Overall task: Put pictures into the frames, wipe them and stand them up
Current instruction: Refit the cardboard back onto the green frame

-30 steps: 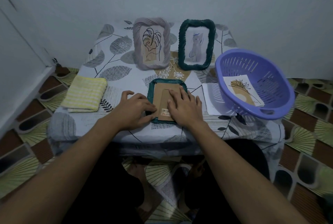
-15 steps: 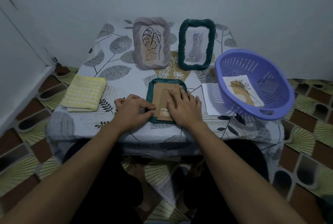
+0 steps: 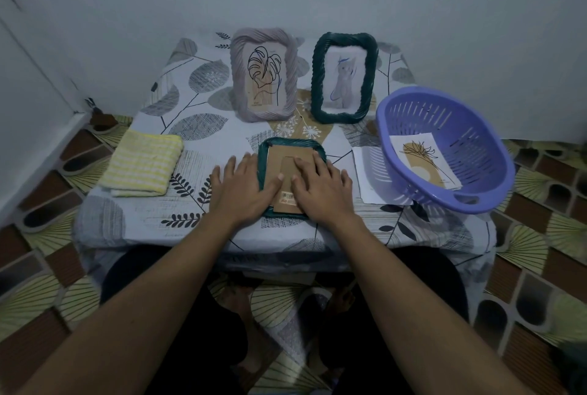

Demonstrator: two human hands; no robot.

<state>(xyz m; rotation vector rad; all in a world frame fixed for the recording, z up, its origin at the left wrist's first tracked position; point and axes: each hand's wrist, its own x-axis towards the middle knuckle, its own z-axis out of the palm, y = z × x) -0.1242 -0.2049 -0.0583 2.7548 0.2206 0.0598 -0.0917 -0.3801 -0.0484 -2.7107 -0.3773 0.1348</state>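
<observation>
A dark green frame (image 3: 287, 143) lies face down near the table's front edge, its brown cardboard back (image 3: 286, 161) up. My left hand (image 3: 241, 186) lies flat with straight fingers over the frame's left rim, thumb on the cardboard. My right hand (image 3: 320, 186) presses flat on the right half of the back. Behind them a grey frame (image 3: 263, 75) with a leaf drawing and a green frame (image 3: 344, 77) with a cat picture stand upright. A folded yellow cloth (image 3: 143, 167) lies at the left.
A purple basket (image 3: 444, 147) sits at the right, tilted, holding a picture (image 3: 424, 161) of a plant. A white sheet (image 3: 371, 175) lies partly under it. The table (image 3: 197, 127) has a leaf-print cover and stands against a grey wall. Patterned tiles surround it.
My left hand has uncurled from the frame's left edge and now lies flat on it. My right hand has stayed pressed on the cardboard back.
</observation>
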